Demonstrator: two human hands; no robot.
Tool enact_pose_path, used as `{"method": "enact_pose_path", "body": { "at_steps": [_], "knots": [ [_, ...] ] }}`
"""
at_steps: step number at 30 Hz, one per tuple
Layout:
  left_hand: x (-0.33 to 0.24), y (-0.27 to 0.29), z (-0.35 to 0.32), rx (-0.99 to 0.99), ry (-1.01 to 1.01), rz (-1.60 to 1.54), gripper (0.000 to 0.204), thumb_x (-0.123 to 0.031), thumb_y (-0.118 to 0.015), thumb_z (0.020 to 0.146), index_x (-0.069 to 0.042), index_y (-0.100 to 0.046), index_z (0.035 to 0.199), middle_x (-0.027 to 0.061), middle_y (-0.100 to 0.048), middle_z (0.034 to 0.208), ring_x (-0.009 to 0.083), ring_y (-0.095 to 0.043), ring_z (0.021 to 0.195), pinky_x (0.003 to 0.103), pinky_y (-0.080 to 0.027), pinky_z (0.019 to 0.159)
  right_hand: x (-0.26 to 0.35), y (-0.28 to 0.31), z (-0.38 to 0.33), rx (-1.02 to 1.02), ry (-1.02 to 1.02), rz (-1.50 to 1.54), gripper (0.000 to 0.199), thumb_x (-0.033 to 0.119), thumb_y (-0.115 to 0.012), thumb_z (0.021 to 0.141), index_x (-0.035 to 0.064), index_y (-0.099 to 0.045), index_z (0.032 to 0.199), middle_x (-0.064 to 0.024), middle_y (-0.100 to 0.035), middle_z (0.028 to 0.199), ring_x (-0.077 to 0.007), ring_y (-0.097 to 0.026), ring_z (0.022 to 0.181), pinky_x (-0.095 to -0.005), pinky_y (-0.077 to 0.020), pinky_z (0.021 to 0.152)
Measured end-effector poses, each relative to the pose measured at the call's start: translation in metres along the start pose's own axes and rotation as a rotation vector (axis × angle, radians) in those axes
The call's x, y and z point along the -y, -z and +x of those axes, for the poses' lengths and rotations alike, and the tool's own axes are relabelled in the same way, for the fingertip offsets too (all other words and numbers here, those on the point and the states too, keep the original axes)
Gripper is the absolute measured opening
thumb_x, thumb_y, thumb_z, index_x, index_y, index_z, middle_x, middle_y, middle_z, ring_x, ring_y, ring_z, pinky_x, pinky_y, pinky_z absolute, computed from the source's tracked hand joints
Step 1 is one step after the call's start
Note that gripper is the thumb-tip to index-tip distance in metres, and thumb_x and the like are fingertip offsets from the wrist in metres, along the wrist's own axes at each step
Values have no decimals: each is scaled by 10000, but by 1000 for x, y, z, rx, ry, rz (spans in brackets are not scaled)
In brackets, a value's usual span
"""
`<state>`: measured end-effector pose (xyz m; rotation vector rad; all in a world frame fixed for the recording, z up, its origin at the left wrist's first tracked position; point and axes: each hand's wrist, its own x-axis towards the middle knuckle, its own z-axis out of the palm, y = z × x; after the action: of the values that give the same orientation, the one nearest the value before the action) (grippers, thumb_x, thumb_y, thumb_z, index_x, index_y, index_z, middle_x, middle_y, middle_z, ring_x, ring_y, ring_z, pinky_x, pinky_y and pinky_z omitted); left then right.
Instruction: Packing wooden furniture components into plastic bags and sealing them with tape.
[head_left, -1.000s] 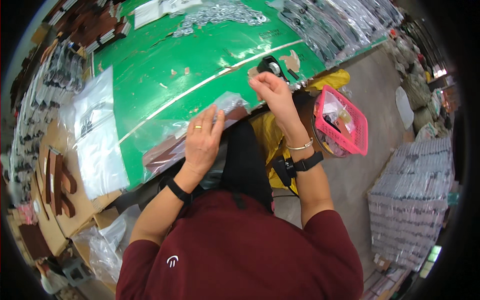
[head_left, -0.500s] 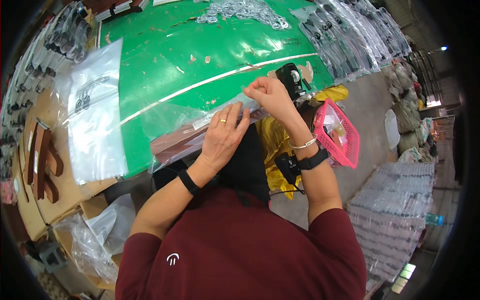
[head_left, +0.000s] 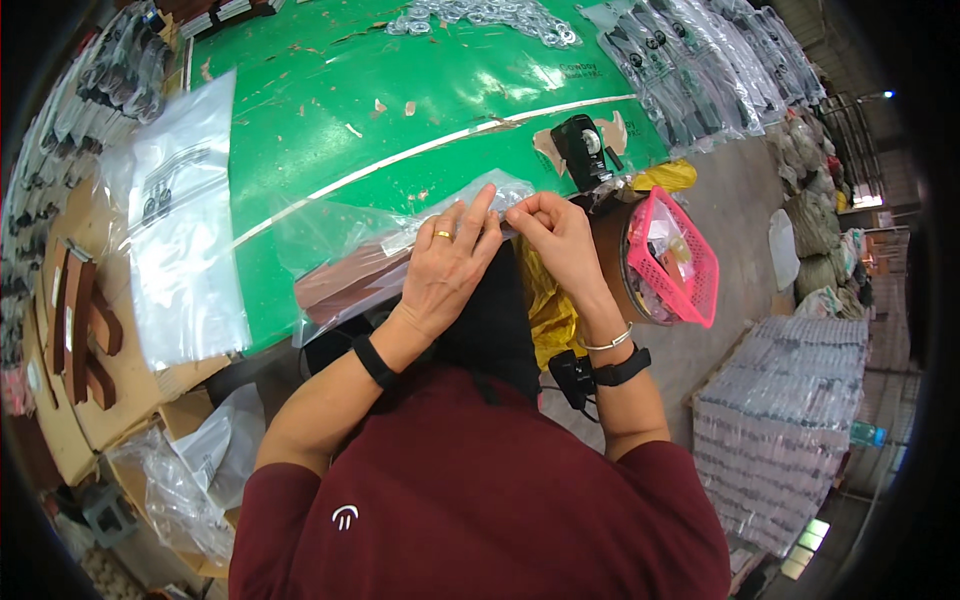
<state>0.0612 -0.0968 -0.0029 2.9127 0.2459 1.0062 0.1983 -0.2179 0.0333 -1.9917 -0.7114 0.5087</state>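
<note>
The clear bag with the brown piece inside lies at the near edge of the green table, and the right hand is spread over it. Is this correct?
Not fully: the head view shows the left hand spread over the clear bag; the right hand is pinched just beside it. The brown piece and green table are correct.

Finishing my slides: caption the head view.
Left hand on a clear bag of brown pieces, right hand close by, at a green tabletop.
</note>
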Motion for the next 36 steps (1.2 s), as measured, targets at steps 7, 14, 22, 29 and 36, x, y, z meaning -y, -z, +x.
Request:
{"method": "enact_pose_path", "body": {
  "at_steps": [7, 14, 22, 29, 36],
  "knots": [
    [2, -1, 1, 34, -32, 60, 271, -170, -605, 871, -105, -628, 1133, 37, -513, 1493, 235, -619, 1095, 366, -464, 908, -10, -2, -6, -2, -19, 121, 218, 222, -727, 885, 7, -692, 882, 23, -591, 617, -50, -498, 577, -255, -382, 532],
    [5, 4, 5, 70, -16, -10, 414, -81, -608, 829, -47, -608, 1242, 47, -539, 1460, 261, -610, 1087, 397, -444, 905, -14, -4, -12, 26, -47, 299, 192, 199, -729, 904, 13, -683, 917, 44, -582, 648, -32, -479, 597, -226, -364, 539],
    [15, 9, 17, 145, 93, -244, 631, -42, -732, 714, -57, -528, 1311, 34, -613, 1330, 294, -552, 1023, 421, -403, 867, -9, -6, -19, 38, -38, 371, 261, 182, -714, 927, 23, -603, 1102, 45, -563, 691, -30, -500, 661, -207, -383, 591],
    [31, 13, 33, 232, 221, -394, 579, -89, -779, 726, -107, -544, 1255, 80, -645, 1123, 306, -556, 943, 415, -410, 806, -31, -31, -19, -56, 12, 492, 315, 149, -720, 919, 38, -532, 1145, -19, -628, 874, -73, -564, 789, -238, -453, 710],
    [47, 11, 46, 348, 320, -509, 527, -140, -791, 744, -74, -538, 1201, 141, -647, 1094, 362, -591, 993, 465, -462, 841, -49, -56, 6, -268, 178, 348, 314, 163, -773, 868, 31, -533, 1023, -55, -635, 859, -143, -621, 748, -291, -478, 665]
  ]
}}
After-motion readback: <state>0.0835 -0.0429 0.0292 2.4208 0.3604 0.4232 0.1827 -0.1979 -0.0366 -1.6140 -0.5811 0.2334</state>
